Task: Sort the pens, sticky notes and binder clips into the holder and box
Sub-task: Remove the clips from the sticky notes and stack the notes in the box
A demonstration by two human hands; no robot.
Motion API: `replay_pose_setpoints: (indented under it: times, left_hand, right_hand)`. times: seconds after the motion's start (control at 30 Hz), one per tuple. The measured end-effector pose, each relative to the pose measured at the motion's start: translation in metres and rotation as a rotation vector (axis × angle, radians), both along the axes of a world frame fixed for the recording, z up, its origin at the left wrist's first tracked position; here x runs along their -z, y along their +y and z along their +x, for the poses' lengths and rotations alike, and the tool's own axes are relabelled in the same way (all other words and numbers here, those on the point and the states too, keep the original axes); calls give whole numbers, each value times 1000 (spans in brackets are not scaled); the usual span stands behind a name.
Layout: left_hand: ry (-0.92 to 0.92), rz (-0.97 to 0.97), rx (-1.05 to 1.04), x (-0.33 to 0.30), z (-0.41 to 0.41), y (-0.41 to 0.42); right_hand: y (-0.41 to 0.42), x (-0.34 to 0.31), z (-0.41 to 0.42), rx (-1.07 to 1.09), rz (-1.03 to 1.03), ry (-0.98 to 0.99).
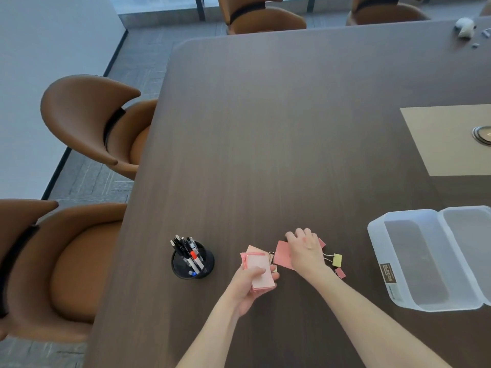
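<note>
My left hand (245,286) grips a stack of pink sticky notes (259,272) just above the table. My right hand (305,251) lies palm down on another pink sticky note (282,254) on the table, fingers curled over its far edge. Beside that hand lie a yellow binder clip (336,259) and a pink binder clip (340,273). Another clip (271,257) shows between the two note piles. A black round pen holder (192,261) with several pens stands to the left. The open clear plastic box (422,257) sits at the right.
The box's lid (470,243) hangs open on its far side. A tan mat (449,139) with a round metal fitting lies further right. Brown chairs (87,120) stand along the left table edge. Small white items (465,27) sit at the far right corner.
</note>
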State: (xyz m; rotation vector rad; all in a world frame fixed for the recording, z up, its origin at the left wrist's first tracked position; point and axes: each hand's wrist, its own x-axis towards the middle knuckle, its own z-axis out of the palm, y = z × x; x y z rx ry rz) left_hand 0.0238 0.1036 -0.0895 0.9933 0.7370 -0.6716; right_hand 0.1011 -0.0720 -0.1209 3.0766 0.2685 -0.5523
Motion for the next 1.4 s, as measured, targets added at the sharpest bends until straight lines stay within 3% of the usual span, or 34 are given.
replay_pose_setpoints:
  times: [0.07,0.13,0.3,0.4,0.5,0.6,0.7,0.87,1.07,1.23,1.4]
  left_hand:
    - [-3,9,14,1,2,1]
    - [-12,18,27,-1,4,0]
    - [-48,30,6,-4,8,-2]
    - [-108,-25,-4,-5,7,-5]
    - [-129,-92,-36,-10,8,-8]
    - [-116,-33,-45,-11,7,-4]
    - [-80,-13,-108,-7,3,5]
    - [-5,-21,-220,-5,-3,17]
    - [12,15,-218,-6,-10,31]
    - [34,44,-240,-3,-22,45]
    - [46,62,-261,-1,-24,53]
  right_hand:
    - [-2,-1,2,43,35,-4]
    - [-6,-9,1,224,185,4]
    - [-12,-50,-13,945,991,282]
    - [-3,-58,-31,996,1227,493]
    - [11,-59,-47,861,1161,517]
    - [28,-62,-59,679,982,460]
    - [41,-53,-62,470,793,311]
    - [53,-32,-42,397,595,90]
    - [76,-8,-29,-6,225,64]
    - [91,-2,-23,-55,63,94]
    - [90,5,-15,2,112,63]
